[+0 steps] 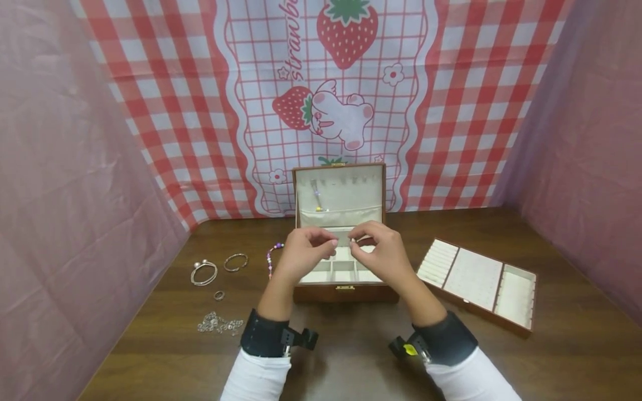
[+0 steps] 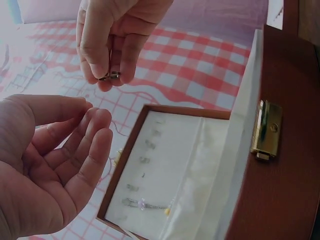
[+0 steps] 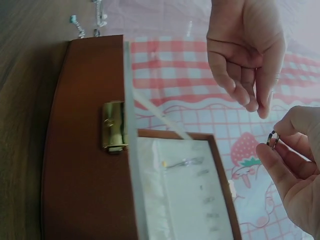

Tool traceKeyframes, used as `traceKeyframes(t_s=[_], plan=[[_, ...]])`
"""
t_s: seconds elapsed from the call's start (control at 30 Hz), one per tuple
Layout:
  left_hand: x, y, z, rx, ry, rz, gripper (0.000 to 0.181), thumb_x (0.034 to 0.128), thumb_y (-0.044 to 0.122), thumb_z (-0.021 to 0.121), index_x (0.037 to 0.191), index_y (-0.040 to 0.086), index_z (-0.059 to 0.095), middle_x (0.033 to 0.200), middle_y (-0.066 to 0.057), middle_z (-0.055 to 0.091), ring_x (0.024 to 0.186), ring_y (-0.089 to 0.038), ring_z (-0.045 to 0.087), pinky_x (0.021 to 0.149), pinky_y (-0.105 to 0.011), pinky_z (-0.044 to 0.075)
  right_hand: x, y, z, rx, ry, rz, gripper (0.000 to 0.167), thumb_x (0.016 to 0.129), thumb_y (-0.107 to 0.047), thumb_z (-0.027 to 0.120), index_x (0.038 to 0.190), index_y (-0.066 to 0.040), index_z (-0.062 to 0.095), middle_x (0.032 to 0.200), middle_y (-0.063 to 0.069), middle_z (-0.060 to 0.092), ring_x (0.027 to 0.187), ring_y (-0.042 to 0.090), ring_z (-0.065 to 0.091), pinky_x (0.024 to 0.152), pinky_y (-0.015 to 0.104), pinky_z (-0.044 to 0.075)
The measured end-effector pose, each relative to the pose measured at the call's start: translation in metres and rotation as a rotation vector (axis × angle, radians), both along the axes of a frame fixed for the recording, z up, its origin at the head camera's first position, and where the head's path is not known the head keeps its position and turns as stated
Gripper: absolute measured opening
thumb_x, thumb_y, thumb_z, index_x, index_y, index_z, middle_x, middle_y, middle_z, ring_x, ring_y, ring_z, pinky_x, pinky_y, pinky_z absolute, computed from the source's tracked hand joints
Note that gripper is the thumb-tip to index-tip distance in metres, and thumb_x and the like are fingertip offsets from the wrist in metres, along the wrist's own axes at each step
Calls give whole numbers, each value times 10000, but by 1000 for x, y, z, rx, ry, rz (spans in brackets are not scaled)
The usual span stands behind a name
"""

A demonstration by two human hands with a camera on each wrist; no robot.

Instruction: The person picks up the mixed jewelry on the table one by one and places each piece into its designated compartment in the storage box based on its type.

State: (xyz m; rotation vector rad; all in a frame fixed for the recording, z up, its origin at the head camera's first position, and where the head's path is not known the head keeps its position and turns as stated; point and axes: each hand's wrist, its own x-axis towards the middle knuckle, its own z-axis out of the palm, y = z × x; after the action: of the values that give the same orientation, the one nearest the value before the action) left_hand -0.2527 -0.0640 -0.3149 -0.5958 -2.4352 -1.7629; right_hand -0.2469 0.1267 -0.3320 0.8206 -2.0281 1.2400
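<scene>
My right hand [image 1: 383, 250] pinches a small ring [image 3: 272, 139] between thumb and fingertips, above the jewelry box [image 1: 346, 292]. Facing it, my left hand [image 1: 306, 250] hovers with loosely bent fingers, thumb close to the fingertips; nothing shows in it. A small gap separates the two hands. Beneath them the brown box stands with its lid raised, and its cream compartments are partly hidden by the hands. Inside the lid hangs a thin chain [image 2: 145, 204] with a yellow bead. The box's gold clasp [image 3: 114, 126] shows in both wrist views.
Left of the box lie a beaded bracelet [image 1: 270, 262], a pearl bangle [image 1: 204, 274], another bangle [image 1: 236, 263], a ring [image 1: 218, 296] and a heap of silver chain [image 1: 218, 323]. On the right sits a divided tray [image 1: 473, 278]. A checked strawberry cloth [image 1: 326, 55] hangs behind.
</scene>
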Motion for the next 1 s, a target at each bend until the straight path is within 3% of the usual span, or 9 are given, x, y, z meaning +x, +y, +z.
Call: traceKeyframes(t_s=[0.13,0.23,0.43,0.6,0.8,1.0], plan=[[5,3,3,87,-22,-45,173,894,89,693,1002,-45,719,869,-157,718,740,-191,692,696,-330,579,7,-1,4,-7,38,20,253,752,137,717,982,36,682,912,104,681,830,233,656,689,312,581],[8,7,3,152,-53,-80,205,883,94,711,1020,-58,712,881,-149,721,750,-167,689,708,-345,581,11,-3,7,43,96,12,322,746,117,737,1046,25,666,939,102,682,858,229,650,699,292,578],[10,12,3,228,-67,-65,153,852,12,705,959,-97,705,833,-153,718,693,-146,680,665,-342,585,15,-8,10,164,248,-64,328,721,66,778,1025,7,671,934,85,687,861,216,631,699,263,566],[9,13,4,237,-74,-68,141,853,-8,694,944,-115,700,819,-165,717,677,-143,680,650,-335,585,15,-8,11,181,296,-102,322,712,54,809,1002,7,677,921,88,693,843,215,642,701,288,566],[8,10,5,155,-39,-64,127,876,28,690,940,-81,709,812,-137,714,703,-145,675,677,-329,581,17,-6,13,154,242,-76,307,716,72,807,990,12,682,915,96,696,837,216,653,689,274,573],[8,5,4,-75,111,30,86,898,116,701,901,38,737,774,-30,706,697,-118,648,635,-277,536,18,3,15,129,117,-52,218,773,73,758,977,11,709,908,84,701,796,185,673,676,292,578]])
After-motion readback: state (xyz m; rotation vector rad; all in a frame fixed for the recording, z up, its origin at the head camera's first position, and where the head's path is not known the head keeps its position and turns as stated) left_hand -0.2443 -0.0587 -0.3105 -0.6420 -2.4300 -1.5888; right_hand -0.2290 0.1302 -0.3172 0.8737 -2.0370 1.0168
